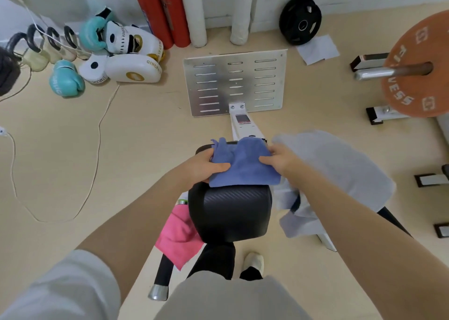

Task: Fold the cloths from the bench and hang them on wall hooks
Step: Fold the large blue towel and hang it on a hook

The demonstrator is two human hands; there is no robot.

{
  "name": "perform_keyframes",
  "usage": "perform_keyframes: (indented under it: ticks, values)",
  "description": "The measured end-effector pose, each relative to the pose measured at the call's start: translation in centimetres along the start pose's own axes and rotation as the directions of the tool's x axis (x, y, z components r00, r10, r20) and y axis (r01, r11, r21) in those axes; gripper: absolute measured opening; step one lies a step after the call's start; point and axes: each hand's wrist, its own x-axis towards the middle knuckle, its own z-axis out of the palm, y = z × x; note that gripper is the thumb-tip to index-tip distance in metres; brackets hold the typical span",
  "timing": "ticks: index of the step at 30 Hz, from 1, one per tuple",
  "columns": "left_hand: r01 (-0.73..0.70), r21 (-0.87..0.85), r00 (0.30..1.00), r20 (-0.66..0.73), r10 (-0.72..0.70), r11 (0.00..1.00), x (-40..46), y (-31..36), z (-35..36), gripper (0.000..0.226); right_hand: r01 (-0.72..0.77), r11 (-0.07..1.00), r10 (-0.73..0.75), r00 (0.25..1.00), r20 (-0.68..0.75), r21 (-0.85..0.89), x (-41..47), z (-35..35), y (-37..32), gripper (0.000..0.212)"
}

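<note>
Cloths on the counter (230,212): pink cloth (178,237) hangs off its left side. Blue cloth (243,166) lies on the far end, left grip (206,165) and right grip (279,160) each pinching an edge. Grey cloth (340,174) drapes right, blurred.

Landmark: slotted metal plate (235,83), flat on the beige floor. Behind it, 2 red cylinders (161,13) and 2 white padded posts (194,11) stand against the wall. Left of plate: white focus pads (132,68) and teal boxing gloves (66,79), with 4 kettlebells (36,52) farther left. Right of plate: black weight plate (300,19), sheet of paper (317,49), orange barbell plate (416,64).
</note>
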Motion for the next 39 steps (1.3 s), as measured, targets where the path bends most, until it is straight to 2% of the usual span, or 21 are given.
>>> perform_keyframes:
  ticks: [2,4,7,9,13,15,17,18,19,20,23,26,28,30,34,39]
  values:
    - [0.000,0.081,1.000,-0.016,0.002,0.997,-0.2,0.3,-0.3,0.038,-0.017,0.999,0.015,0.999,0.052,0.052,-0.2,-0.2,-0.1,0.032]
    - [0.036,0.129,0.999,0.015,-0.039,0.991,-0.5,0.1,-0.4,0.042,-0.065,0.990,0.041,0.982,0.187,0.126,-0.8,-0.3,-0.3,0.041]
    - [0.132,-0.021,0.979,0.159,-0.127,0.991,-1.4,-0.9,-0.1,0.032,-0.233,0.961,0.156,0.900,0.408,0.146,-1.8,-0.7,-0.7,0.038]
    - [0.192,-0.116,0.964,0.208,-0.165,0.975,-2.3,-1.6,0.5,0.032,-0.269,0.961,0.214,0.873,0.438,0.068,-2.5,-1.0,-0.7,0.037]
    - [0.215,-0.160,0.967,0.170,-0.188,0.963,-3.5,-2.5,1.8,0.027,-0.235,0.971,0.237,0.906,0.351,-0.047,-4.0,-1.1,-0.8,0.029]
    - [0.234,-0.174,0.965,0.161,-0.207,0.957,-4.1,-2.7,2.3,0.030,-0.153,0.985,0.169,0.948,0.269,-0.077,-4.5,-0.6,-0.7,0.022]
    - [0.244,-0.203,0.963,0.166,-0.213,0.948,-4.7,-2.9,2.6,0.035,0.108,0.964,-0.087,0.991,0.098,-0.241,-4.1,-0.1,0.2,0.017]
    - [0.239,-0.218,0.965,0.162,-0.206,0.946,-5.0,-3.1,2.8,0.036,0.253,0.900,-0.260,0.965,0.030,-0.354,-3.9,0.3,0.6,0.019]
    - [0.222,-0.220,0.970,0.147,-0.192,0.950,-5.1,-3.3,3.0,0.034,0.359,0.846,-0.390,0.921,0.003,-0.394,-3.8,0.8,0.9,0.023]
    - [0.197,-0.210,0.976,0.131,-0.172,0.958,-5.3,-3.4,3.1,0.032,0.417,0.835,-0.447,0.895,0.001,-0.358,-3.7,1.2,1.0,0.025]
    - [0.147,-0.159,0.988,0.064,-0.139,0.976,-5.4,-2.9,3.1,0.028,0.355,0.915,-0.365,0.931,-0.014,-0.192,-3.3,2.0,0.7,0.019]
    - [0.082,0.034,0.987,-0.140,-0.077,0.996,-4.5,-2.2,2.5,0.030,0.271,0.946,-0.274,0.962,0.005,-0.179,-2.0,2.1,-0.1,0.011]
    - [-0.015,0.165,0.937,-0.341,0.071,0.986,-3.3,-2.2,1.9,0.028,0.242,0.945,-0.243,0.970,0.023,-0.222,-1.2,1.9,-0.7,0.009]
    - [-0.053,0.209,0.879,-0.455,0.145,0.977,-2.0,-2.1,1.5,0.026,0.214,0.943,-0.212,0.977,0.033,-0.256,-0.3,1.8,-0.9,0.009]
    - [0.044,0.260,0.889,-0.451,0.081,0.965,0.3,-2.3,1.2,0.019,0.172,0.923,-0.179,0.984,0.010,-0.344,1.0,2.4,-1.3,0.011]
    - [0.160,0.401,0.873,-0.484,0.060,0.902,1.4,-2.7,0.9,0.036,0.038,0.862,-0.109,0.988,-0.111,-0.505,1.9,3.2,-2.0,0.027]
